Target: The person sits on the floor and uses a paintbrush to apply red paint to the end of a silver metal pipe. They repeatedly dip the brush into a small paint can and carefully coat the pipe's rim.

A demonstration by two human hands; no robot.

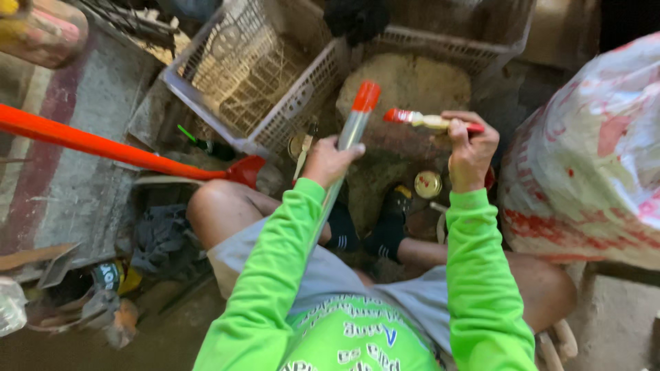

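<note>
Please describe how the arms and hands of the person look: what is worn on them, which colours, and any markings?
Both arms wear long sleeves of bright neon green, plain and without markings, each ending in a snug cuff at the wrist. The left hand and the right hand are bare: no gloves, and no rings or watch can be seen. The sleeves belong to a green shirt with white and blue printing on its front.

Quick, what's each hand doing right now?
Left hand: closed on a grey rod with a red-painted tip.
Right hand: closed on a paintbrush with red bristles.
</note>
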